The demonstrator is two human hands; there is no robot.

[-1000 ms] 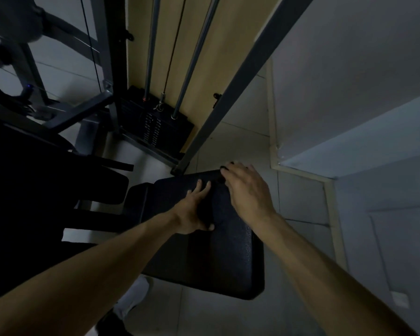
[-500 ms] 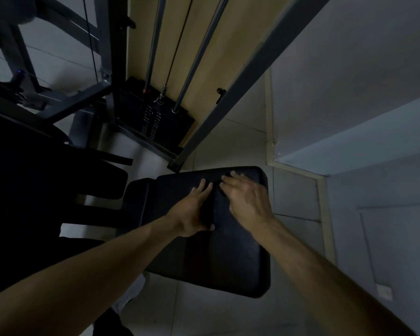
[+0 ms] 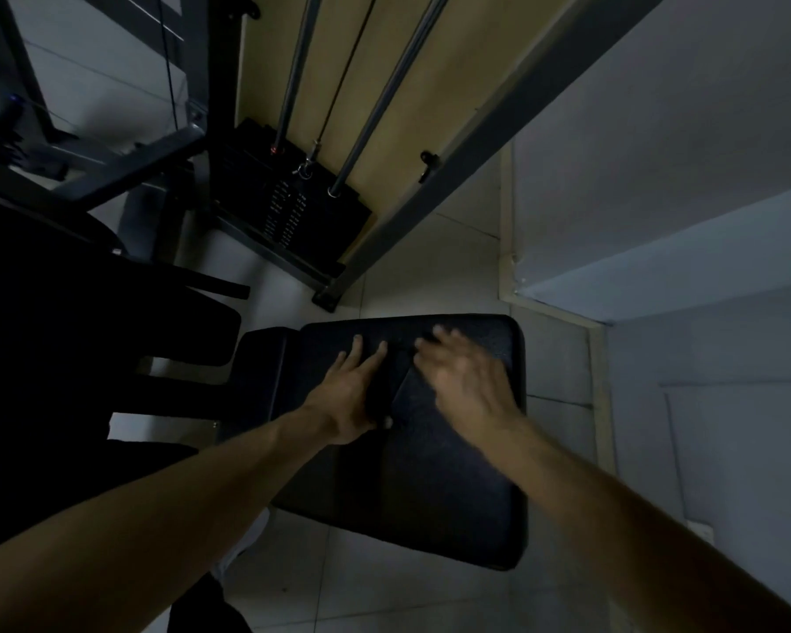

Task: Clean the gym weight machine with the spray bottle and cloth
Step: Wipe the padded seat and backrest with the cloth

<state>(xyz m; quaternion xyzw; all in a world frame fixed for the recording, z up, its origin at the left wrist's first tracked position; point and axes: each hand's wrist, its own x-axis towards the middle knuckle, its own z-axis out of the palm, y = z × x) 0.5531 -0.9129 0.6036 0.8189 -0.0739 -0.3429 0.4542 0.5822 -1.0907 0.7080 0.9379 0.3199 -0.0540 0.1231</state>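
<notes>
Where the fingers lie: left hand (image 3: pixel 348 395) flat on the seat pad (image 3: pixel 430 495), fingers (image 3: pixel 356 347) straight, gripping nothing; right hand (image 3: pixel 466 381) blurred, fingers spread over the pad's far half, nothing visibly held.
Cloth: darker patch (image 3: pixel 387 386) between the hands; cannot tell what it is.
Edges, room: bare floor tiles (image 3: pixel 430 267) beyond the pad's far and right edges; frame post (image 3: pixel 466 175) foots just past its far edge.
Pad axis: long side runs toward the weight stack (image 3: pixel 288 198).
</notes>
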